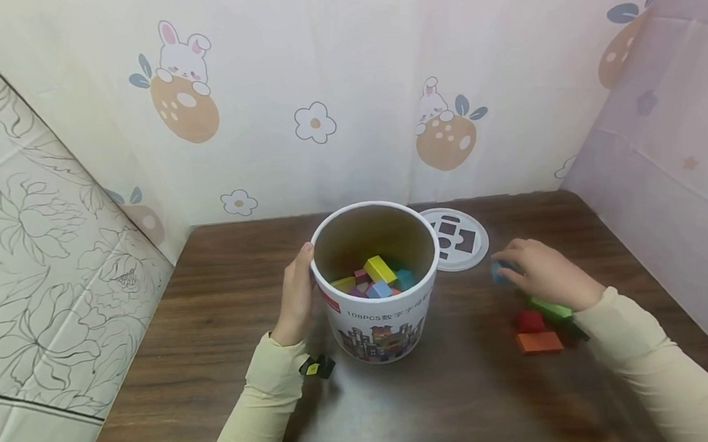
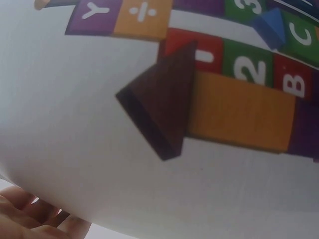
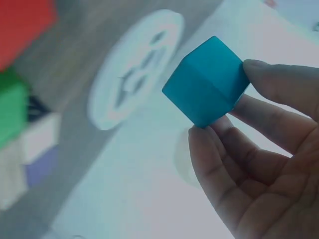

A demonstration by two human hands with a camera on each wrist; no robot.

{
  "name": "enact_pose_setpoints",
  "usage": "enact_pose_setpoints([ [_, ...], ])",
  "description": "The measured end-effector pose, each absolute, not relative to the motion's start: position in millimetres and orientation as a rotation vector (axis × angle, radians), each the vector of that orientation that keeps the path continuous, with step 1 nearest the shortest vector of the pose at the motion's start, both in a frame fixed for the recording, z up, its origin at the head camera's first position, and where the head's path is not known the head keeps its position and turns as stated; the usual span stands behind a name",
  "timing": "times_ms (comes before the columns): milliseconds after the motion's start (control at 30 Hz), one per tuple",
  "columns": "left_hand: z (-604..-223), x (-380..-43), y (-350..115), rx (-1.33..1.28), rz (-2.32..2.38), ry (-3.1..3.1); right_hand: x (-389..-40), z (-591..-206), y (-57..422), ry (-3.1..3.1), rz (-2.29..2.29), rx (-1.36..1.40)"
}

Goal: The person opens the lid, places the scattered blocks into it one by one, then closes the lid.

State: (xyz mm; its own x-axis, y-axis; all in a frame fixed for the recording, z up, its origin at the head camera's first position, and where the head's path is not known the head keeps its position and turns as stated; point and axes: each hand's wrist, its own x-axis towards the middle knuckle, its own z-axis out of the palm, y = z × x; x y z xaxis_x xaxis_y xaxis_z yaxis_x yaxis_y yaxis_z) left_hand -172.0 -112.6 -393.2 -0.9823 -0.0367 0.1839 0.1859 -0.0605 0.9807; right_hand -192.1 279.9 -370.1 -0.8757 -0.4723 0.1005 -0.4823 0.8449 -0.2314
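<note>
A white bucket (image 1: 412, 313) of coloured blocks stands upright in the head view, with a printed city of blocks on its side. My left hand (image 1: 298, 290) rests against its left wall, fingertips right at the rim. Up close in the left wrist view, the bucket's printed wall (image 2: 89, 149) fills most of the picture, with my fingers (image 2: 42, 211) at the lower left. My right hand (image 1: 539, 270) pinches a blue cube block (image 3: 207, 82) between thumb and fingertips, to the right of the bucket. Inside the bucket lie several blocks, including a yellow one (image 1: 380, 270).
Behind the bucket's right side lies a white lid (image 1: 476, 253) with shaped cut-outs. Below my right hand are a red block (image 1: 529, 321), an orange block (image 1: 539, 342) and a green block (image 1: 551, 310) on the wooden table (image 1: 212, 313). A patterned curtain (image 1: 342, 57) hangs behind the table.
</note>
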Motion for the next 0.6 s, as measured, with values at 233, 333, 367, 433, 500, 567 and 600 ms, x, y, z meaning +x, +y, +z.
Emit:
enact_pose_setpoints([
  [233, -394, -172, -112, -0.174, -2.173, -2.047, -197, -331, 260, -2.913, 0.350, 0.844],
  [333, -394, -172, -112, -0.182, -2.182, -2.039, -199, -314, 252, -2.861, 0.344, 0.883],
  [367, -394, -172, -112, -0.186, -2.190, -2.028, -200, -308, 250, -2.851, 0.341, 0.887],
  [433, -394, -173, -112, -0.185, -2.198, -2.018, -200, -298, 245, -2.835, 0.338, 0.894],
  [500, -394, -173, -112, -0.182, -2.199, -2.013, -200, -288, 238, -2.820, 0.351, 0.906],
  [567, -393, -173, -112, -0.177, -2.202, -2.006, -201, -279, 230, -2.808, 0.366, 0.927],
  [600, -393, -173, -112, -0.175, -2.202, -2.007, -202, -275, 226, -2.799, 0.375, 0.940],
])
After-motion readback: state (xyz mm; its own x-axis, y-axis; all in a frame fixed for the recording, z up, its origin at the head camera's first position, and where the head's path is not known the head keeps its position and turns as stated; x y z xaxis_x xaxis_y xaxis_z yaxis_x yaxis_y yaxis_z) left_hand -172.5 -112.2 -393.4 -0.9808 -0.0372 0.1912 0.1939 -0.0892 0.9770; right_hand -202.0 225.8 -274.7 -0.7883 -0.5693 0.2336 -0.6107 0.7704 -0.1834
